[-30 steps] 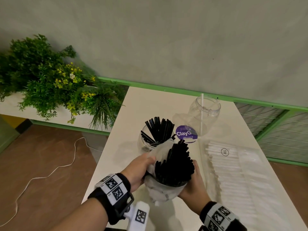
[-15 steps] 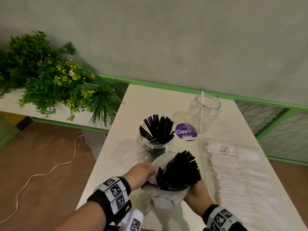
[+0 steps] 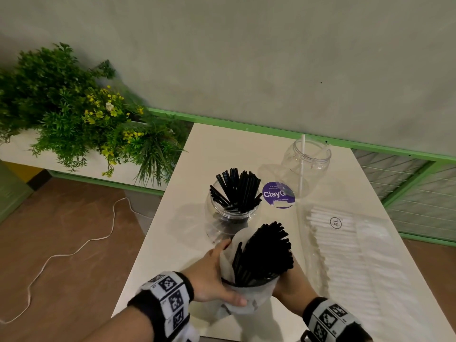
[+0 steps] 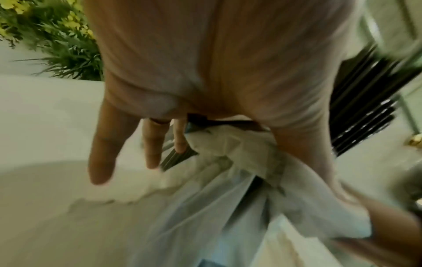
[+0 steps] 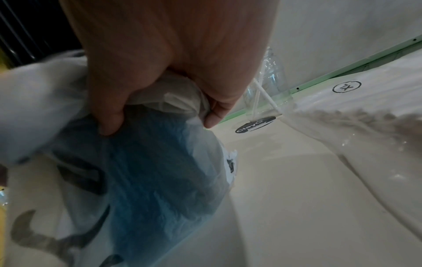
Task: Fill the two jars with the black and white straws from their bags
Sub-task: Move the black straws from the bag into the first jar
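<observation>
Your left hand (image 3: 212, 275) and right hand (image 3: 291, 285) both grip the bag of black straws (image 3: 249, 290), fingers curled round it. It sits near of the black-straw jar (image 3: 232, 213). The bag of white straws (image 3: 350, 245) lies right.

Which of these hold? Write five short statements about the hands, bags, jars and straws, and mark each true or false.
1. Both hands hold the bag of black straws: the left hand and the right hand. True.
2. The near jar holds white straws. False: it holds black straws.
3. The far jar is full. False: only one or two white straws stand in it.
4. The bag of white straws lies flat on the table. True.
5. The purple sticker is on the wall. False: it lies on the table between the jars.
</observation>
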Demonstrator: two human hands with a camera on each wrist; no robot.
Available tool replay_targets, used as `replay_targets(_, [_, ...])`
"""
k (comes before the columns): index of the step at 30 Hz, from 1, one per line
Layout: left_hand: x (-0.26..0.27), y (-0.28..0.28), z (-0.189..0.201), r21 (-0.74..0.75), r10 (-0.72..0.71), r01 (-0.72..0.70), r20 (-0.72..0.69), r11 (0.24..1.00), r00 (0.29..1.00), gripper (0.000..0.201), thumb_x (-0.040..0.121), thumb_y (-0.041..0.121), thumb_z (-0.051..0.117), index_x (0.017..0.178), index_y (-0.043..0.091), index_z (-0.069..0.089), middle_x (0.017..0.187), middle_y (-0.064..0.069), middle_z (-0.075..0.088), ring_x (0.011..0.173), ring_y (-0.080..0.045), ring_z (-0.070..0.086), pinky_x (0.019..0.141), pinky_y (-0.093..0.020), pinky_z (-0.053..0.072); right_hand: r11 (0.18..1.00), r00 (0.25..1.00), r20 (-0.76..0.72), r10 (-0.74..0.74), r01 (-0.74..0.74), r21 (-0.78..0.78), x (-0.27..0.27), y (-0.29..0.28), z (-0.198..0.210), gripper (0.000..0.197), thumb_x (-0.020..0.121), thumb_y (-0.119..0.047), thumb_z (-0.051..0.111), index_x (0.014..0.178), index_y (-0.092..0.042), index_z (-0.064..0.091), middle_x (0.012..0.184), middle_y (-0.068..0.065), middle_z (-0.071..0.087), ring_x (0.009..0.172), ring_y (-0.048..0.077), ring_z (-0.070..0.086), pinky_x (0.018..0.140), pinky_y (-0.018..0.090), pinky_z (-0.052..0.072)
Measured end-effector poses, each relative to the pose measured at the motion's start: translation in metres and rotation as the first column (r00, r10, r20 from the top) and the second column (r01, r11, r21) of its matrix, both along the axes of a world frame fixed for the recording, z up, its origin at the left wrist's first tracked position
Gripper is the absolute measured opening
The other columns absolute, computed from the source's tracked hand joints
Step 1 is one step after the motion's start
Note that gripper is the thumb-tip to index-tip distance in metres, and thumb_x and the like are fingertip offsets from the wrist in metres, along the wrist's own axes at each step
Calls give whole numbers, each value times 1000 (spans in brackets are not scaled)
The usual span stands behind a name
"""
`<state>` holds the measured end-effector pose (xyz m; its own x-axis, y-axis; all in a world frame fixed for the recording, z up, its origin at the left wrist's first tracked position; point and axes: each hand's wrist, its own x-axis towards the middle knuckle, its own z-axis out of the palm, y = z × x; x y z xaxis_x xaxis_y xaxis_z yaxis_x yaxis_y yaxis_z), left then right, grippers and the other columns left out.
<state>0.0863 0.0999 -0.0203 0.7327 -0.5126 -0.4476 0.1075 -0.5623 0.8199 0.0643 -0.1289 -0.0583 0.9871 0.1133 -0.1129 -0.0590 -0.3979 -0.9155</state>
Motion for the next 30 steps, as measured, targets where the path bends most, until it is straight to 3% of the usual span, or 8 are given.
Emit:
replay_targets(2, [-1,-4,-11,1,-3,3,-68,1000,998,136,44,52,88,145,38,-1,127,18,56,122,-5,49,110,-34,37,999,996,-92,-16,13,-33,-1,4,3,64,73,-29,80,129,-31,47,124,0,55,112,7,58,94,32,51])
replay_targets(4, [-2,-10,-13,45,39,-37,-42,998,998,121,44,49,87,141,31,16,119,15,61,115,-9,54,105,-32,42,999,992,-120,-35,34,-9,-1,0,-5,65,66,-45,84,122,-26,55,122,6,57,109,14,60,92,37,53])
replay_targets(8, [-5,-18,-9,16,134,-135,31,991,991,64,51,41,80,108,40,51,111,13,65,105,-8,59,97,-28,47,963,992,-119,36,-3,269,-6,-5,-3,105,42,-61,87,123,-8,47,117,8,61,100,-3,63,84,21,52])
replay_targets(12, [-4,-20,-6,-148,226,-212,83,966,971,40,70,17,76,99,39,59,102,16,66,98,3,59,90,-18,49,962,1000,5,9,-10,271,-7,-4,16,89,52,-49,91,120,-2,58,113,4,70,108,12,65,85,21,52])
replay_targets(19, [7,-28,14,-438,341,-270,92,857,935,49,72,-24,55,88,20,69,84,8,70,86,-7,64,79,-19,52,955,992,116,-55,19,297,-4,-5,36,54,54,-45,88,104,-36,72,106,-14,72,102,4,66,83,17,52])
replay_targets(21, [9,-28,13,-425,361,-303,61,853,931,45,75,-25,52,89,15,67,84,0,68,77,-6,64,71,-18,53,969,989,136,-62,28,244,-4,-3,38,47,58,-39,86,101,-49,69,104,-20,71,101,0,65,81,13,50])
replay_targets(23, [12,-26,7,-357,355,-292,124,887,927,37,76,-19,56,98,9,65,94,-4,69,82,-8,66,73,-19,53,979,990,115,-84,60,193,-2,-6,27,44,65,-23,85,101,-42,71,103,-21,71,100,-2,65,81,14,50])
replay_targets(30, [18,-18,-6,-104,259,-237,416,966,872,33,79,13,67,103,34,62,96,14,67,92,-5,62,82,-22,51,989,988,91,-128,120,81,1,-16,5,44,73,-3,80,111,-22,67,102,-19,71,99,-1,64,79,11,48])
